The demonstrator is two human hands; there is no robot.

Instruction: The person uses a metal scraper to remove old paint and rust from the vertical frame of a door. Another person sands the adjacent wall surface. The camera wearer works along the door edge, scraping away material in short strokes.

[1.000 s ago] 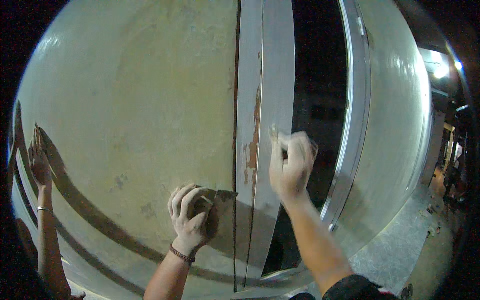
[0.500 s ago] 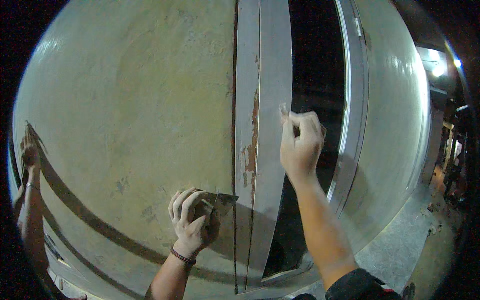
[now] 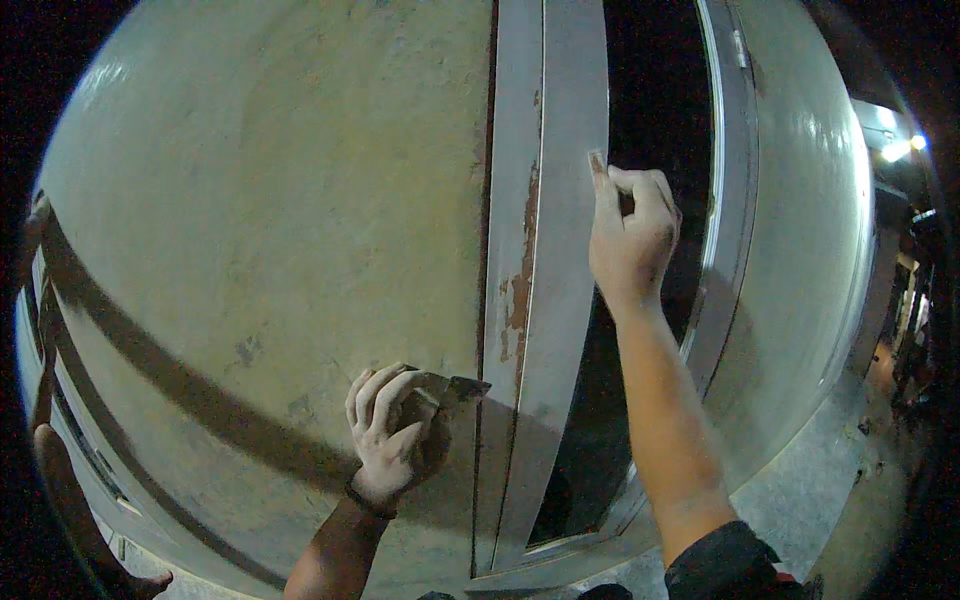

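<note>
My left hand [image 3: 388, 420], whitened with dust or filler and wearing a dark bracelet, is wrapped round a putty knife. The knife's dark blade [image 3: 468, 388] points right, its tip by the seam between the wall and the pale door frame [image 3: 567, 300]. Higher up, my right hand [image 3: 638, 235], also whitened, has its fingers curled. Its thumb stretches up to the frame's edge beside the dark opening. Anything small between these fingers is hidden. A strip of chipped paint [image 3: 522, 280] shows reddish brown on the frame, left of my right hand.
The greenish, patchy wall [image 3: 270, 200] fills the left side. Another person's hand [image 3: 38, 215] is up at the wall's far left edge, casting long shadows. The dark opening [image 3: 655, 100] lies right of the frame. Grey floor [image 3: 790, 510] and lights [image 3: 897, 150] show at right.
My right hand has moved up along the frame. My left hand still grips the putty knife near the seam. The view has shifted slightly, and the other person's hand sits higher at the left rim.
</note>
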